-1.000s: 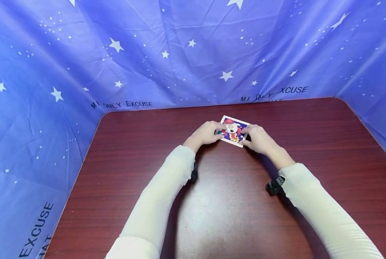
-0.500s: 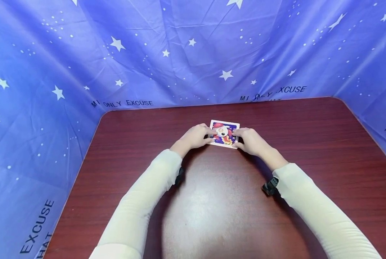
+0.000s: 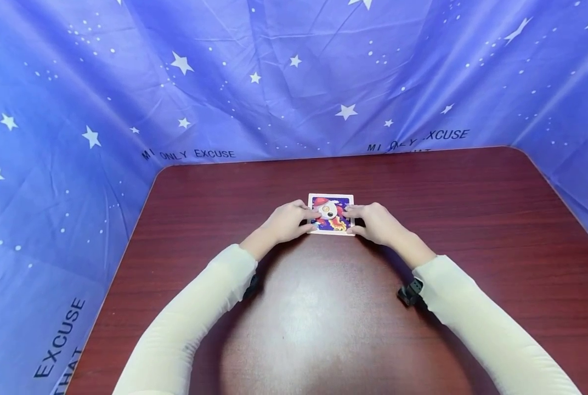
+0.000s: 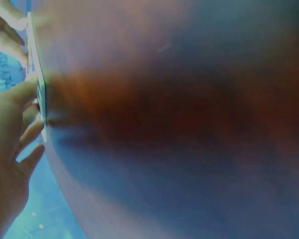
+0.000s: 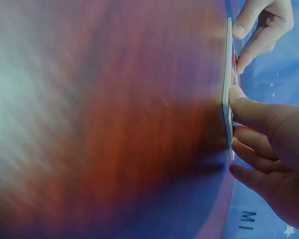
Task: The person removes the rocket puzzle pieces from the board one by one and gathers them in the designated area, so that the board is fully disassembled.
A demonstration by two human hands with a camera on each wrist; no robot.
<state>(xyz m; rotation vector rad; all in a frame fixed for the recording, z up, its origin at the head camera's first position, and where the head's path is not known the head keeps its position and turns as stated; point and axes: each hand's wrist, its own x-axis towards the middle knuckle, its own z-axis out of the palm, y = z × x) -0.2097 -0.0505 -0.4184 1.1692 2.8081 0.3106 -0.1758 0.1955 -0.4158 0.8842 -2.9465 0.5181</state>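
A square picture board (image 3: 330, 211) with a white border and a cartoon on dark purple lies flat on the table in the head view. From its left side my left hand (image 3: 286, 222) reaches over it, forefinger on the picture and thumb by the near left corner. My right hand (image 3: 382, 225) mirrors this on the right side. In the left wrist view the board (image 4: 42, 94) shows edge-on, with the extended fingers of my left hand (image 4: 10, 139) at its side. Edge-on too in the right wrist view, the board (image 5: 226, 94) meets my right hand's thumb and fingertips (image 5: 237, 93).
The dark red wooden table (image 3: 323, 329) is glossy. Blue cloth (image 3: 274, 82) with white stars and lettering hangs behind it and along both sides. A black wrist camera (image 3: 410, 293) sits under the right sleeve (image 3: 476, 312).
Both hands have slid the picture board towards the person and to the left. It has also turned, from slanted to square with the table's front.
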